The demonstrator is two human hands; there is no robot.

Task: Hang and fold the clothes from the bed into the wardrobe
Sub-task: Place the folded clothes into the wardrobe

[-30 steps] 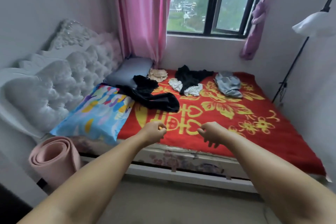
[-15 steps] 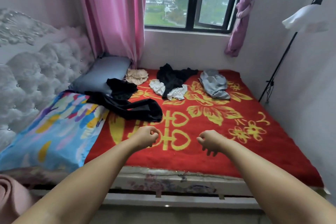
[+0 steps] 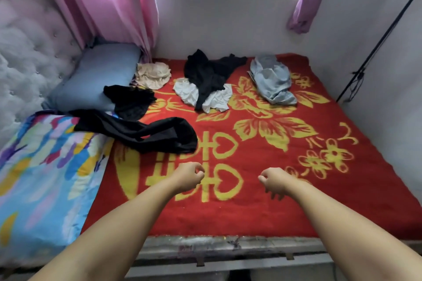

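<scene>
Clothes lie scattered on the red and yellow blanket (image 3: 262, 212) of the bed. A long black garment (image 3: 146, 132) stretches from the colourful pillow onto the blanket, closest to my hands. Behind it sit a small black piece (image 3: 130, 101), a beige piece (image 3: 153, 75), a black garment (image 3: 210, 73) on top of a white one (image 3: 189, 92), and a grey-blue garment (image 3: 271, 80). My left hand (image 3: 188, 178) hovers over the blanket with fingers curled, holding nothing. My right hand (image 3: 274, 181) hovers beside it, fingers hanging loosely, also holding nothing.
A colourful pillow (image 3: 43, 178) and a grey-blue pillow (image 3: 96, 75) lie at the left by the tufted white headboard (image 3: 27, 52). A pink curtain (image 3: 109, 7) and a window are behind the bed. A black lamp stand (image 3: 374, 45) leans at the right wall.
The view has come closer to the bed and tilted down. Both hands have reached further over the blanket toward the clothes, still holding nothing.
</scene>
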